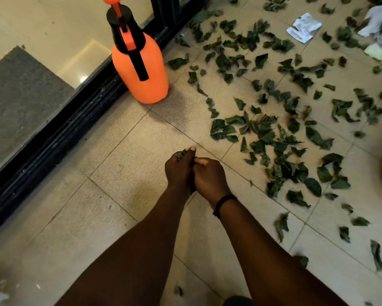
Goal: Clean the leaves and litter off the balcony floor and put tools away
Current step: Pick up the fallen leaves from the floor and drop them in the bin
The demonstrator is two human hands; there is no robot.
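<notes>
Leaves [271, 138] litter floor [119, 195], right of frame. Left hand [179, 168] fingers clamped on a gathered wad; right hand [210, 175] fingers curled against it, probably compacting for carrying.

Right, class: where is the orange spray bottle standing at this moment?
In the head view the orange spray bottle stands upright at upper left of centre, on the tiled floor against the black door track, left of the scattered leaves.

A grey doormat [20, 89] lies indoors behind the black sliding-door track [59, 133].
</notes>
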